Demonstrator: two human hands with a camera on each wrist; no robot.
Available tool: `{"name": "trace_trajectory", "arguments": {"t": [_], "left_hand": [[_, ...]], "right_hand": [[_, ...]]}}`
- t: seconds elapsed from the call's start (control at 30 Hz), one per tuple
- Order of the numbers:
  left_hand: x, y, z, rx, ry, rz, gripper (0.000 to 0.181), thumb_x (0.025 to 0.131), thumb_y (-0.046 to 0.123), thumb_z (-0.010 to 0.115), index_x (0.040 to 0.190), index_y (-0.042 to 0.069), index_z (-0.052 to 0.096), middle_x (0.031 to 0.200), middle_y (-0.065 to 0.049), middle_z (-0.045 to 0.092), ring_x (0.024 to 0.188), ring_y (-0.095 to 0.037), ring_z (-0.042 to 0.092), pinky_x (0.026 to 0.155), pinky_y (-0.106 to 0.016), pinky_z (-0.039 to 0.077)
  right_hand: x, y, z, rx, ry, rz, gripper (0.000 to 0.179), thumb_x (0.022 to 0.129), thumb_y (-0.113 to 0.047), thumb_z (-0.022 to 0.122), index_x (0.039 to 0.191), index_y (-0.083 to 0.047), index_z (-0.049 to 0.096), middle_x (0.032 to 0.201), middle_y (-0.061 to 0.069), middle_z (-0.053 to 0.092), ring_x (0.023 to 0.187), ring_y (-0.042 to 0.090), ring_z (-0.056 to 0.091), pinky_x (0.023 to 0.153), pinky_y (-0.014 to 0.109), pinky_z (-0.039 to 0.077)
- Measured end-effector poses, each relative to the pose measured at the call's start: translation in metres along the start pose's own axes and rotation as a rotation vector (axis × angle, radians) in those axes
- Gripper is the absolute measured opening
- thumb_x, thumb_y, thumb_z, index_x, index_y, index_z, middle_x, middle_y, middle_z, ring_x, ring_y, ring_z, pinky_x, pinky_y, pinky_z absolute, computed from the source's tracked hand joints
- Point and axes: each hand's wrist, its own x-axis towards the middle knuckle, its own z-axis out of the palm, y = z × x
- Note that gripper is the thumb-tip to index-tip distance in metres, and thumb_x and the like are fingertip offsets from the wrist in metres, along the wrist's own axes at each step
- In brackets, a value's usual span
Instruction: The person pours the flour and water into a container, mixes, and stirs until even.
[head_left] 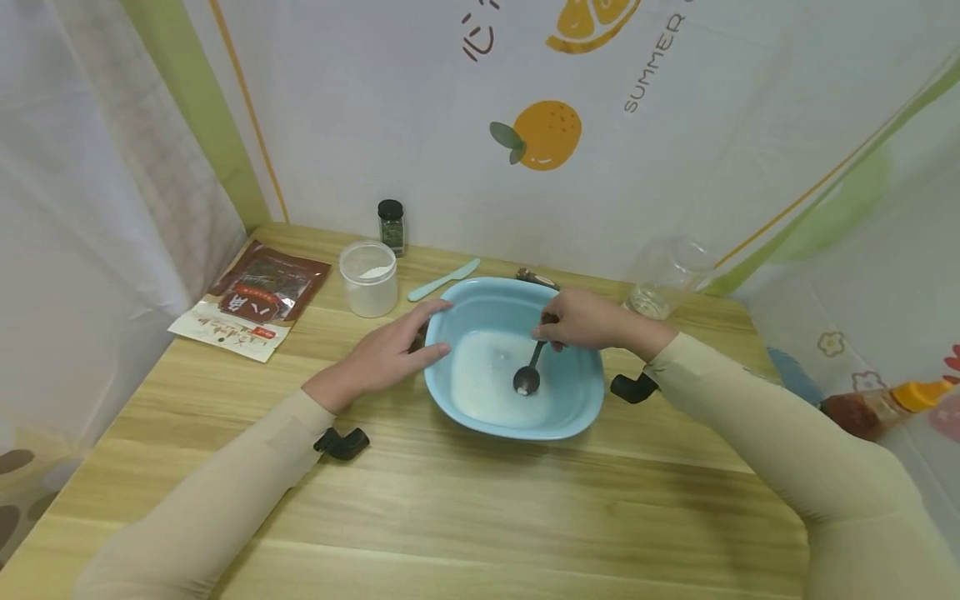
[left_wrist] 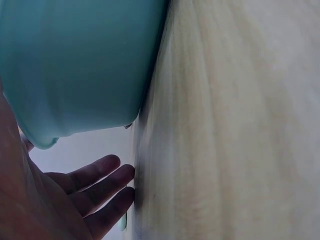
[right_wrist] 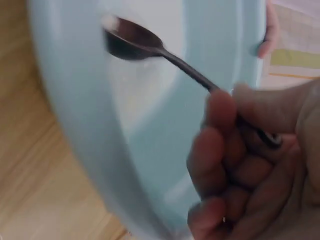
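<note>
A dark spoon [head_left: 527, 381] is gripped near the end of its handle by my right hand [head_left: 583, 320]. Its bowl hangs over the light blue basin [head_left: 517, 432], with a bit of white stuff in it. Cloudy white liquid [head_left: 480, 379] covers the basin's bottom. On the basin's left side, my left hand [head_left: 382, 354] rests its thumb and index finger over the rim. The left wrist view shows the other left fingers [left_wrist: 102, 190] stretched out, apart from the basin's outer wall.
Behind the left hand stand a clear tub [head_left: 370, 292] of white powder and a black-capped jar [head_left: 392, 227]. A pale green spatula [head_left: 444, 280] lies beside them. Far left is a brown packet [head_left: 258, 296]. A glass container [head_left: 652, 298] and an orange-capped bottle [head_left: 873, 410] are right.
</note>
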Motion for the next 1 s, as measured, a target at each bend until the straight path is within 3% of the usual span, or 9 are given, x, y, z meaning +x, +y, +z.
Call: {"name": "trace_trajectory", "arguments": {"t": [0.1,0.3,0.37,0.5,0.6,0.73,0.87,1.0], "left_hand": [[0.001,-0.001,0.0,0.0,0.01,0.003,0.069,0.111,0.061,0.056,0.17,0.03,0.036,0.148,-0.009,0.067,0.13,-0.028,0.068,0.095,-0.059,0.059],[0.001,-0.001,0.0,0.004,-0.001,0.003,0.07,0.112,0.061,0.055,0.171,0.029,0.035,0.153,-0.01,0.064,0.136,-0.03,0.065,0.098,-0.061,0.058],[0.001,-0.001,0.0,0.004,-0.003,0.003,0.07,0.112,0.06,0.055,0.171,0.029,0.035,0.153,-0.01,0.064,0.135,-0.03,0.066,0.097,-0.061,0.058],[-0.001,0.0,-0.001,0.003,0.012,0.0,0.069,0.112,0.06,0.057,0.171,0.03,0.036,0.15,-0.01,0.066,0.132,-0.029,0.068,0.096,-0.061,0.058],[-0.002,0.0,-0.001,-0.011,0.011,-0.002,0.07,0.112,0.059,0.057,0.171,0.029,0.035,0.153,-0.01,0.064,0.135,-0.029,0.066,0.101,-0.062,0.057],[-0.003,0.0,0.002,-0.025,-0.005,-0.002,0.072,0.112,0.06,0.057,0.172,0.028,0.034,0.161,-0.01,0.058,0.142,-0.031,0.062,0.106,-0.063,0.054],[-0.002,-0.001,0.003,-0.013,-0.002,0.002,0.072,0.112,0.06,0.056,0.172,0.028,0.034,0.159,-0.011,0.059,0.139,-0.032,0.063,0.103,-0.062,0.056],[-0.001,0.0,0.002,-0.007,0.004,0.0,0.071,0.112,0.061,0.056,0.171,0.029,0.035,0.157,-0.01,0.061,0.136,-0.031,0.065,0.1,-0.062,0.057]], "right_hand": [[0.002,-0.003,0.002,0.016,-0.032,-0.029,0.033,0.114,-0.031,0.066,0.102,-0.005,0.081,0.081,0.008,0.075,0.061,0.013,0.048,0.064,0.035,0.043],[0.001,-0.007,0.002,-0.035,0.062,0.016,0.032,0.114,-0.028,0.066,0.099,-0.004,0.079,0.08,0.008,0.074,0.061,0.015,0.049,0.065,0.035,0.043],[-0.001,-0.01,0.002,-0.046,0.027,0.015,0.031,0.114,-0.027,0.066,0.098,-0.004,0.08,0.079,0.009,0.074,0.061,0.015,0.049,0.065,0.035,0.043],[0.004,-0.02,0.008,0.014,-0.067,-0.075,0.03,0.114,-0.03,0.067,0.105,-0.006,0.082,0.082,0.005,0.076,0.066,0.013,0.055,0.066,0.033,0.045],[0.011,-0.026,0.011,0.041,-0.037,-0.098,0.033,0.114,-0.032,0.066,0.108,-0.005,0.082,0.084,0.004,0.077,0.069,0.012,0.057,0.067,0.033,0.046],[0.016,-0.024,0.007,0.03,0.073,0.001,0.034,0.115,-0.028,0.064,0.106,0.0,0.08,0.085,0.009,0.076,0.066,0.014,0.054,0.065,0.033,0.046],[0.017,-0.013,-0.001,0.018,0.15,0.108,0.035,0.116,-0.025,0.063,0.102,0.003,0.077,0.087,0.016,0.076,0.064,0.017,0.053,0.065,0.035,0.046],[0.021,-0.009,-0.002,0.006,0.203,0.157,0.035,0.116,-0.027,0.064,0.093,-0.004,0.075,0.082,0.012,0.075,0.064,0.019,0.054,0.066,0.036,0.046]]}}
